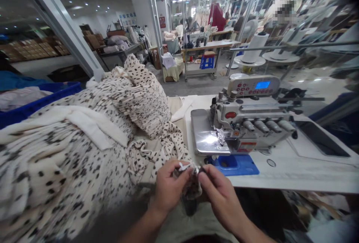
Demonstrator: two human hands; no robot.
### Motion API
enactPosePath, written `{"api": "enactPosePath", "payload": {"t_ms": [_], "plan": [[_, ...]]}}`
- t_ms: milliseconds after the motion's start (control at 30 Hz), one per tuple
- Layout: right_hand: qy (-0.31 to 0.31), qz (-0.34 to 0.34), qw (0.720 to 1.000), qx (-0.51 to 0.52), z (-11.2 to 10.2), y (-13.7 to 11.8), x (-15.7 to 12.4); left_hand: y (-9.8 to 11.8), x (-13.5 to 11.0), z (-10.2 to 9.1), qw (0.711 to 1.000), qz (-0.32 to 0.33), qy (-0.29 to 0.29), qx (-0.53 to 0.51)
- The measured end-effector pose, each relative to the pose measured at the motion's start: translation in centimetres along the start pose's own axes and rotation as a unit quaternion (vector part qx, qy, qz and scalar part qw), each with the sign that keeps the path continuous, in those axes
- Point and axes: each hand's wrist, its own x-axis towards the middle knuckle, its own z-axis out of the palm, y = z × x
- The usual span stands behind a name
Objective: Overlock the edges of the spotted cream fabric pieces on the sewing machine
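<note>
My left hand (169, 185) is closed on a bunched piece of cream fabric with dark spots (192, 188), in front of the table edge. A small white strip (183, 166) sticks up between its thumb and fingers. Facing it, my right hand (217, 185) pinches the right edge of the same piece; a small dark bit shows at its fingertips, too blurred to name. Spotted fabric (171, 142) runs from near my left hand back to a large heap (92, 134). An overlock sewing machine (238, 119) stands just beyond my right hand.
Below the machine's metal plate (200, 130) lies a blue tray (244, 165). A dark-screened tablet (325, 138) rests on the white table (280, 177) at the right. White thread cones (256, 46) stand behind. A blue crate (30, 104) with cloth is at the far left.
</note>
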Motion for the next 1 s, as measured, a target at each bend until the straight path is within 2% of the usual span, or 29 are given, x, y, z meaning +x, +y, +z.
{"api": "enactPosePath", "payload": {"t_ms": [100,200,300,400,667,867,1000], "plan": [[-0.060,-0.052,0.986,-0.144,-0.8,-1.2,-0.3,0.2,0.4,0.1,0.997,0.059,0.018,0.049],[-0.061,-0.056,0.968,-0.238,-1.1,-1.7,-0.4,0.4,0.6,0.2,0.992,0.098,0.015,0.082],[-0.073,-0.051,0.956,-0.280,-1.2,-1.5,-0.4,0.4,0.7,0.2,0.987,0.128,0.007,0.098],[-0.088,-0.060,0.953,-0.283,-1.1,-1.3,-0.2,0.5,0.7,0.3,0.985,0.145,-0.001,0.097],[-0.077,-0.085,0.947,-0.299,-0.7,-1.2,-0.1,0.9,0.6,0.2,0.983,0.153,-0.004,0.097],[-0.061,-0.071,0.965,-0.246,-0.9,-1.2,0.2,0.9,0.5,0.3,0.987,0.124,-0.004,0.101],[-0.093,-0.046,0.973,-0.205,-1.1,-1.6,0.3,1.0,0.5,0.4,0.987,0.129,-0.009,0.099]]}}
